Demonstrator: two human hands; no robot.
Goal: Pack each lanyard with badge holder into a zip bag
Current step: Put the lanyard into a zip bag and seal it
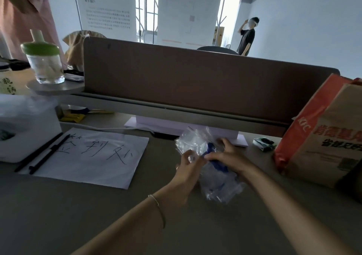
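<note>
Left hand (189,163) pinches the clear zip bag (193,144) just right of the handwritten paper sheet (94,156), fingers curled on the plastic. Right of it, the right hand (228,156) grips the blue lanyard (216,161) at the bag, apparently feeding it in. Nearer the camera, further right of the sheet, lies a blurred pile of clear bags (221,185); whether these are packed I cannot tell. This bag is not yet sealed.
</note>
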